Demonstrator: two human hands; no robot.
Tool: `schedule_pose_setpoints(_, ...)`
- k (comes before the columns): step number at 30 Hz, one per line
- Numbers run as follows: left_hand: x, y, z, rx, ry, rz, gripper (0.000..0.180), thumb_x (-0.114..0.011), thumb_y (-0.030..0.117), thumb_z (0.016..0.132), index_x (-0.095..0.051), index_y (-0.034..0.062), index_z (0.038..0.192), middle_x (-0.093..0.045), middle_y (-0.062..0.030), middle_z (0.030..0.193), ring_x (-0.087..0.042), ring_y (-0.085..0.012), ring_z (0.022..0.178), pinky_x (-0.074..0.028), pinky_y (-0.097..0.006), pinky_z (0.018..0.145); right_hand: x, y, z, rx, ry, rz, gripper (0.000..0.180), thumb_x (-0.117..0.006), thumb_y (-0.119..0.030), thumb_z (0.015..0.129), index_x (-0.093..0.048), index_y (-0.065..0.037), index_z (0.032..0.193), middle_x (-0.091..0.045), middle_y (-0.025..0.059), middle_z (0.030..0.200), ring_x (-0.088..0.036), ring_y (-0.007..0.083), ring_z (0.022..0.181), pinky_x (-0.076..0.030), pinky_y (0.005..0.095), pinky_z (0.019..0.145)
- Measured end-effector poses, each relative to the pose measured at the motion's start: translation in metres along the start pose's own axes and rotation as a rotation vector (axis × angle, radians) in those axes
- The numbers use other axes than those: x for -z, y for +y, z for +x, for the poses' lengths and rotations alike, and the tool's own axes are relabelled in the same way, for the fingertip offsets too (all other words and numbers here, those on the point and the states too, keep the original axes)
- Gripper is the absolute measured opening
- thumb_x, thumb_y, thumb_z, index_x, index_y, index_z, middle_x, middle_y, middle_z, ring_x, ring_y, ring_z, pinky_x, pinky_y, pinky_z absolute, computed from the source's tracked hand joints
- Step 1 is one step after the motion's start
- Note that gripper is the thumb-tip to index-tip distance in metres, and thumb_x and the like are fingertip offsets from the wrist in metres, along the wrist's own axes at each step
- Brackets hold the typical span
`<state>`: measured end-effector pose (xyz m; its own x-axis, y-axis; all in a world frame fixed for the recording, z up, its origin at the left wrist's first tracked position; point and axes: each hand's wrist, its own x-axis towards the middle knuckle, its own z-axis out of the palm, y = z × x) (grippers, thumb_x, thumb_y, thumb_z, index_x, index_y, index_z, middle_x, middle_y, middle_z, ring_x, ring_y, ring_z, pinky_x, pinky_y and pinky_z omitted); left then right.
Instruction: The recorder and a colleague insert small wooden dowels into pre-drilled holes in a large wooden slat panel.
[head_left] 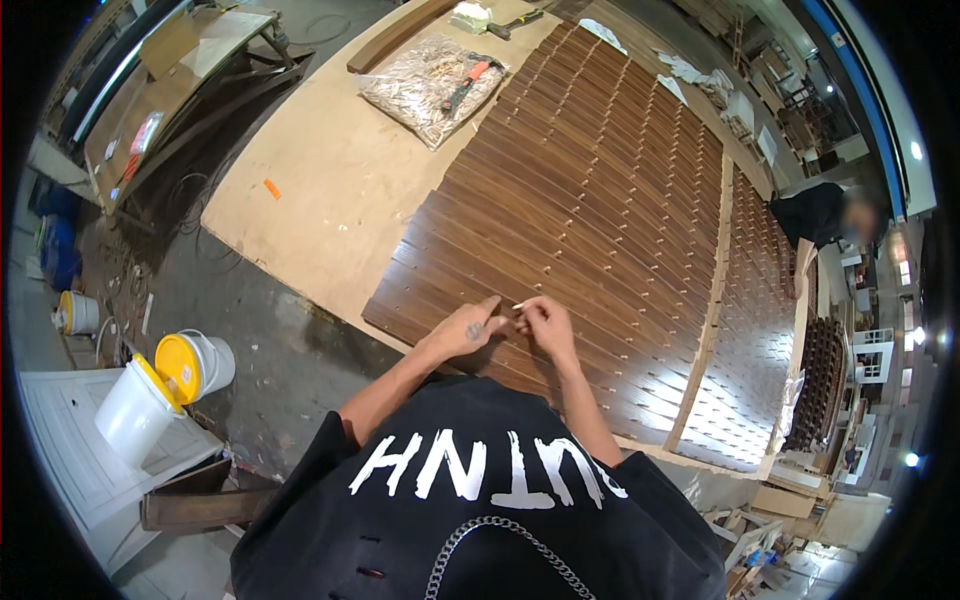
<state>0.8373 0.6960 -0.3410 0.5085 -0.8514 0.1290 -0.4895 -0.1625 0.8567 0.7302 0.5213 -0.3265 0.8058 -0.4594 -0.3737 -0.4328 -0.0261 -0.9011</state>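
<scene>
Dark brown wood-grain strips (560, 215) lie side by side across the large table, with rows of small pale wooden dowels standing along them. Over the strips' near part, my right hand (547, 330) pinches a light wooden dowel (517, 307) between thumb and fingertips. Just left of it, my left hand (468, 328) is low over the strips, fingers curled and pointing toward the dowel. Whether anything is inside the left fingers is hidden. Farther off, a clear plastic bag full of dowels (410, 95) rests on the bare board, with a red-and-black tool (468, 85) on top.
At the right, a co-worker in dark clothing (815, 215) leans over a second block of strips (755, 330). A hammer (515, 24) lies at the far edge, an orange piece (272, 189) on the board's left. White buckets with yellow lids (140, 410) stand at lower left.
</scene>
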Motion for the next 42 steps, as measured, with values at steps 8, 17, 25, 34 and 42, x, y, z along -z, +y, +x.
schedule_pose_setpoints(8,0.039,-0.008,-0.011,0.795,0.076,-1.311,0.026,-0.045,0.018,0.100,-0.059,-0.0051,0.100,-0.058,-0.0038,0.073,-0.045,-0.0059,0.052,-0.031,-0.019,0.040,0.027,-0.027,0.011,0.331,-0.014,-1.021,0.025,-0.052,-0.029,0.094,-0.058,-0.005,0.092,-0.066,0.0193,0.087,-0.062,0.0412,0.084,-0.050,0.0511,0.072)
schedule_pose_setpoints(17,0.041,0.010,-0.023,0.714,0.041,-1.433,0.025,-0.048,0.016,0.100,-0.057,-0.0046,0.112,-0.056,-0.0048,0.078,-0.043,-0.0072,0.058,-0.031,-0.020,0.043,0.013,-0.015,0.008,0.467,0.084,-1.007,0.023,-0.052,-0.027,0.095,-0.056,-0.005,0.088,-0.064,0.0183,0.082,-0.063,0.0393,0.077,-0.049,0.0491,0.065)
schedule_pose_setpoints(25,0.048,0.007,-0.029,0.680,0.018,-1.351,0.021,-0.052,0.019,0.100,-0.057,-0.0010,0.103,-0.055,-0.0045,0.076,-0.041,-0.0056,0.055,-0.031,-0.019,0.044,0.014,-0.001,0.005,0.344,0.193,-0.864,0.023,-0.051,-0.025,0.095,-0.055,-0.005,0.086,-0.062,0.0186,0.081,-0.062,0.0393,0.077,-0.049,0.0484,0.065)
schedule_pose_setpoints(34,0.047,0.018,-0.013,0.722,-0.083,-1.232,0.023,-0.054,0.023,0.100,-0.059,0.0002,0.098,-0.049,0.0010,0.068,-0.036,-0.0032,0.050,-0.026,-0.018,0.042,0.018,-0.013,0.005,0.428,0.080,-1.163,0.012,-0.053,-0.011,0.085,-0.057,-0.002,0.090,-0.064,0.0205,0.083,-0.066,0.0361,0.074,-0.053,0.0462,0.062)
schedule_pose_setpoints(42,0.036,0.035,-0.003,0.743,-0.258,-0.948,0.030,-0.052,0.029,0.100,-0.061,0.0010,0.100,-0.045,0.0047,0.061,-0.030,-0.0022,0.046,-0.023,-0.020,0.041,0.017,-0.018,0.012,0.384,0.054,-1.080,0.016,-0.056,-0.014,0.079,-0.065,-0.001,0.075,-0.066,0.0215,0.071,-0.067,0.0361,0.068,-0.052,0.0465,0.059)
